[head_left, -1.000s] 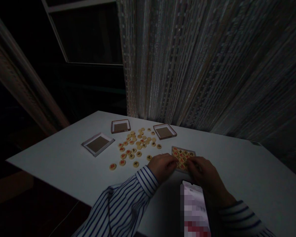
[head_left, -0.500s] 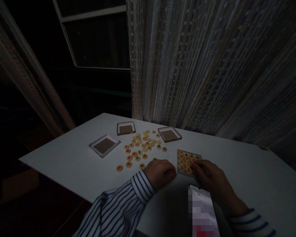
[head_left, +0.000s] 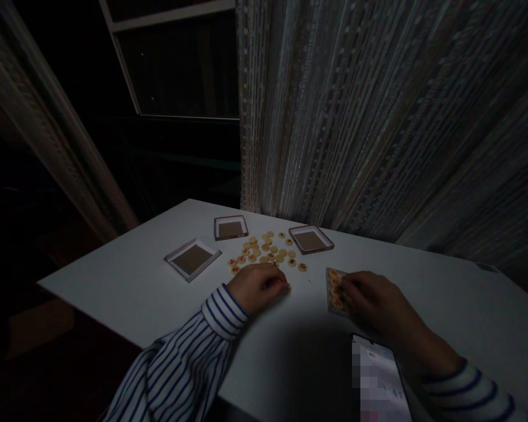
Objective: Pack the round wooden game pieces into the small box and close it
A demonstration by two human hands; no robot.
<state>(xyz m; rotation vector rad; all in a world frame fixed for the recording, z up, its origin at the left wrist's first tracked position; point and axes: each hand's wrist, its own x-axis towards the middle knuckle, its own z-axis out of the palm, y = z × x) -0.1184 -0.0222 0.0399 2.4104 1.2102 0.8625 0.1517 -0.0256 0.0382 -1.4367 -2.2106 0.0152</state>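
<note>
Round wooden pieces [head_left: 273, 249] with red or dark characters lie scattered on the white table [head_left: 127, 287]. My left hand [head_left: 259, 285] is at their near edge, thumb and fingers pinched, with the rim of a piece [head_left: 288, 288] showing at the fingertips. To the right, a small square box [head_left: 329, 293] holds rows of pieces [head_left: 334, 283]. My right hand [head_left: 369, 296] covers much of that box, its fingers closed together over the pieces; what they hold, if anything, is hidden.
Three shallow square trays with brown bottoms stand farther back: one at left [head_left: 192, 259], one behind [head_left: 231, 228], one right of the pieces [head_left: 311, 239]. A phone [head_left: 381, 375] lies near my right forearm. Curtains [head_left: 334, 117] hang behind the table.
My left hand has moved left, away from the box and over the near scattered pieces. My right hand stays at the box and covers more of it. The view has shifted slightly.
</note>
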